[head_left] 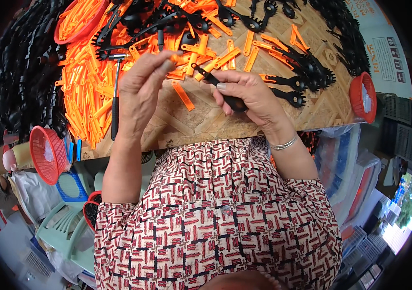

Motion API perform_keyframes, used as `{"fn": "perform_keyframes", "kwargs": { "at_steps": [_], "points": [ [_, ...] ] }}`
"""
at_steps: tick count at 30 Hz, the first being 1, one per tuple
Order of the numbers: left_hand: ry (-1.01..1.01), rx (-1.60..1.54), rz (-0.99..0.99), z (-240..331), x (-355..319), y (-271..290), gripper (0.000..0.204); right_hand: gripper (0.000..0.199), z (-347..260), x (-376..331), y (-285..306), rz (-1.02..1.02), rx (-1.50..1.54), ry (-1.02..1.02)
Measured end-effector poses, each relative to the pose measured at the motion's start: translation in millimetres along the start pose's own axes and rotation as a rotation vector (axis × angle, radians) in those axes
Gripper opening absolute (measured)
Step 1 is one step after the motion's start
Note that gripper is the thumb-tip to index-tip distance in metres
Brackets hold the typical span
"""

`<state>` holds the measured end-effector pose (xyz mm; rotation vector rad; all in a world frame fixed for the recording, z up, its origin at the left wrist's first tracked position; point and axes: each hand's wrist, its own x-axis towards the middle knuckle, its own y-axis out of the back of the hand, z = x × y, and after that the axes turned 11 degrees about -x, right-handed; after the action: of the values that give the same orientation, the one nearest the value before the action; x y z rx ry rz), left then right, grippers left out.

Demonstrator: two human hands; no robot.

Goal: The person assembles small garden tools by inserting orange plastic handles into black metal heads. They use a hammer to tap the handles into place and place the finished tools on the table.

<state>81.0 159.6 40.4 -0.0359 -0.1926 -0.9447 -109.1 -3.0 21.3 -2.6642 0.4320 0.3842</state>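
My left hand (140,87) is raised over the table, thumb and fingertips pinched on an orange plastic piece (176,58) whose shape is mostly hidden. To its right, my right hand (252,94) grips a black kitchen utensil (210,77). The utensil's narrow end points up and left toward the pinched fingers, and its wider dark end (237,104) shows below the thumb. A small gap separates the two held things. Beside my left wrist lies a hammer (115,118) with a black grip. One loose orange handle strip (183,95) rests on the tabletop between my hands.
Orange strips form a large heap (85,96) at left, with a red basket (82,21) of more behind. Black slotted spoons (307,67) with orange handles lie at right. Black utensils (22,82) are piled far left. Red baskets (51,154) (362,96) hang at both table edges.
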Motion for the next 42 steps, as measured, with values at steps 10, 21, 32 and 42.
{"fn": "perform_keyframes", "kwargs": {
  "at_steps": [10, 21, 32, 42],
  "points": [
    [-0.246, 0.388, -0.292, 19, -7, -3, 0.021, 0.030, -1, -2, 4, -0.056, -0.061, -0.052],
    [-0.288, 0.429, -0.364, 19, -3, 2, 0.020, 0.033, -3, 2, 5, -0.099, -0.080, -0.093],
    [-0.236, 0.443, -0.347, 17, -10, -9, 0.016, 0.036, 11, 1, 9, -0.140, -0.208, -0.084],
    [-0.154, 0.354, -0.297, 14, -1, -5, 0.011, 0.034, 15, 0, 8, -0.032, -0.193, -0.061]
  ]
}}
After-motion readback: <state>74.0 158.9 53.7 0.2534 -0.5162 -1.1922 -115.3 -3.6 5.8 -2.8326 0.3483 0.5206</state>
